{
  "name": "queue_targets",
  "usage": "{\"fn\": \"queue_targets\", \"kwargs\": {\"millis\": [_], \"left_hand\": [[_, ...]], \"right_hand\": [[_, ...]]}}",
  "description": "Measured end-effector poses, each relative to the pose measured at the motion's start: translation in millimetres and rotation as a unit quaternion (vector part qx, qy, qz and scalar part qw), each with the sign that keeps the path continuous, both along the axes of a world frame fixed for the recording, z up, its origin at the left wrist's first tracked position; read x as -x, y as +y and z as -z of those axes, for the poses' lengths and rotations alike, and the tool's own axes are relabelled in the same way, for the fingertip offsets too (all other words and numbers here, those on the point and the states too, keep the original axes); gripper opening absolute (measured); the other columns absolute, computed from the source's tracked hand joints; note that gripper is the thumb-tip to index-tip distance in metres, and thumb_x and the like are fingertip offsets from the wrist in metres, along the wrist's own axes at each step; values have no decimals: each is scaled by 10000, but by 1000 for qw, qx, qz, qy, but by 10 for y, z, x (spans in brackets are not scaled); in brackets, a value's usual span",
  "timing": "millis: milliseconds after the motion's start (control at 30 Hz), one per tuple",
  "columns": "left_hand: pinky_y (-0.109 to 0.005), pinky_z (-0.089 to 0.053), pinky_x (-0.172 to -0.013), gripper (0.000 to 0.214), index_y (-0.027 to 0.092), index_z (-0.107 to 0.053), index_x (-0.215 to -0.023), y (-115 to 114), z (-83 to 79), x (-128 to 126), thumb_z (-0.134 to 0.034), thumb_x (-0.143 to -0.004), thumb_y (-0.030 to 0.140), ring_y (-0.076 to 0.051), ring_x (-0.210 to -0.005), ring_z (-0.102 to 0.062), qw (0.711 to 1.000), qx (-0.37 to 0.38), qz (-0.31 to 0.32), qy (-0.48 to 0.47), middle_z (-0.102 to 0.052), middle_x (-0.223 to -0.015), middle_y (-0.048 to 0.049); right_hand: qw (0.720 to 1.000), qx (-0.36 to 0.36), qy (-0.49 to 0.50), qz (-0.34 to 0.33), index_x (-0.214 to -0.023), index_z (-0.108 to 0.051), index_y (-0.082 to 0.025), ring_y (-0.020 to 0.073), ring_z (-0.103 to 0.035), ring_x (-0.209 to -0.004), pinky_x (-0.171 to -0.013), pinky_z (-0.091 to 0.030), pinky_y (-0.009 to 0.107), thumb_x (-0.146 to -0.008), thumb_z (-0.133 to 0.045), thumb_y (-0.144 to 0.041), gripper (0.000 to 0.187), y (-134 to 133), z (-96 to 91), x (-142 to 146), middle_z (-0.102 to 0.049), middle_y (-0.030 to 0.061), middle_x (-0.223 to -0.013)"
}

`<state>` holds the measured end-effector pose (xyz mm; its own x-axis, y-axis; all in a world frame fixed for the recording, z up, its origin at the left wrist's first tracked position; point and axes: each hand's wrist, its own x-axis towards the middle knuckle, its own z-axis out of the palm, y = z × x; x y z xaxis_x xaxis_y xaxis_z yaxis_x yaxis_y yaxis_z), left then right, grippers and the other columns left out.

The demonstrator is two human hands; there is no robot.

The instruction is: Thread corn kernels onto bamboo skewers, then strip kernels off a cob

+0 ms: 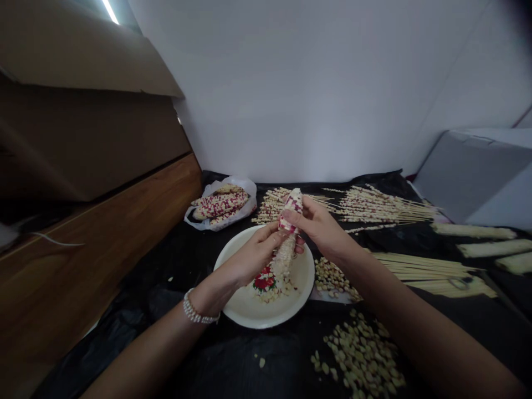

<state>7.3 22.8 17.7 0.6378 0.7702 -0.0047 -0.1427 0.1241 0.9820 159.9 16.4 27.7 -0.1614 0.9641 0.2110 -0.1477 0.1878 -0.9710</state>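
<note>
Above a white bowl (pixel 235 310) I hold an ear of corn (pixel 294 200) with white and dark-red kernels, tilted, its lower part stripped to the pale cob. My left hand (pixel 266 241) wraps round its middle from the left, and a beaded bracelet circles that wrist. On the upper right side of the ear is my right hand (pixel 318 221), with the thumb pressed against the kernels. Loose kernels (pixel 270 296) lie in the bowl beside a printed red flower. Some of my fingers are hidden behind the ear.
A plastic bag (pixel 250 208) with several ears stands behind the bowl. Kernel-covered sticks (pixel 369 205), bare sticks (pixel 432 271) and stripped cobs (pixel 474 231) lie at right. Kernel piles (pixel 361 354) are near the front right. A cardboard box (pixel 83 138) rises at left, a white box (pixel 474 172) at right.
</note>
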Motion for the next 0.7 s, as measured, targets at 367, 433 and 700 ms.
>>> {"fn": "queue_targets", "kwargs": {"millis": [367,433,700], "left_hand": [[-322,-497,-668,296,131,-651,-891,28,-64,0,-502,-636,107,-203,-716,-664,994,101,-51,-12,-705,-774,-83],[-320,-501,-679,338,129,-654,-913,35,-89,22,-502,-615,88,-199,-710,-667,992,120,-40,-23,-713,-785,-87],[-333,-494,-799,227,133,-661,-978,73,-41,58,-552,-841,276,-194,-796,-660,991,123,-4,-52,-715,-878,-105]], "right_hand": [[998,-6,16,-53,-899,-469,-266,94,-418,-414,-402,-407,283,-797,-653,-491,308,-35,-3,45,-505,-63,-609],[999,-13,16,-40,-896,-487,-262,90,-411,-430,-411,-402,277,-799,-655,-478,290,-20,-14,22,-518,-54,-637],[998,-50,-5,31,-866,-532,-244,159,-541,-694,-568,-468,301,-803,-659,-400,210,24,-40,-40,-583,10,-774]]}}
